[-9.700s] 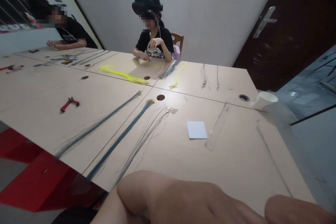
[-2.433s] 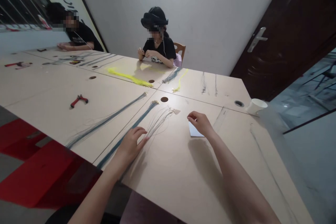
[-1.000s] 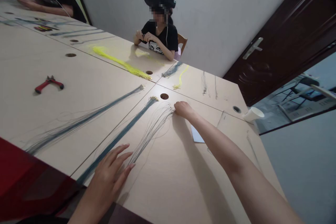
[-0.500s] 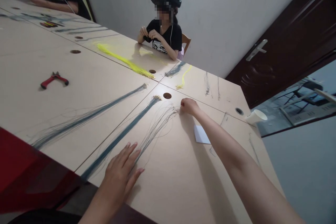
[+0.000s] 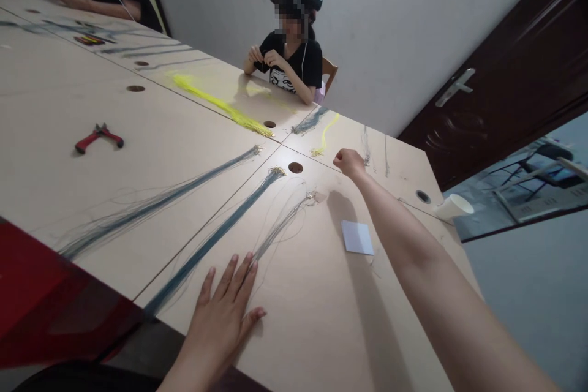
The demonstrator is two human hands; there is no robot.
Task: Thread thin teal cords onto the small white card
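Note:
My left hand (image 5: pixel 225 306) lies open on the table, fingers spread, with its fingertips on the lower end of a thin bundle of grey strands (image 5: pixel 282 225). Small metallic ends top that bundle, next to a small pale tag-like piece (image 5: pixel 320 197). Above the table, beyond the bundle, my right hand (image 5: pixel 350 163) is closed, and whatever it may hold is hidden. Left of the thin bundle runs a thick blue-grey bundle (image 5: pixel 220 233) with gold-coloured ends. Another blue-grey bundle (image 5: pixel 169 199) lies farther left. A white square of paper (image 5: pixel 357 237) rests beneath my right forearm.
Red-handled pliers (image 5: pixel 100 137) lie at the left. Yellow strands (image 5: pixel 220 105) stretch across the far table, before a seated person (image 5: pixel 289 61) working with both hands. A cable hole (image 5: pixel 295 168) sits near the table joint. A white cup (image 5: pixel 454 206) lies at the right edge.
My right hand has moved away from the strand ends, up and to the right, still closed. My left hand has shifted slightly right and spread its fingers. The thin strands have drawn closer together.

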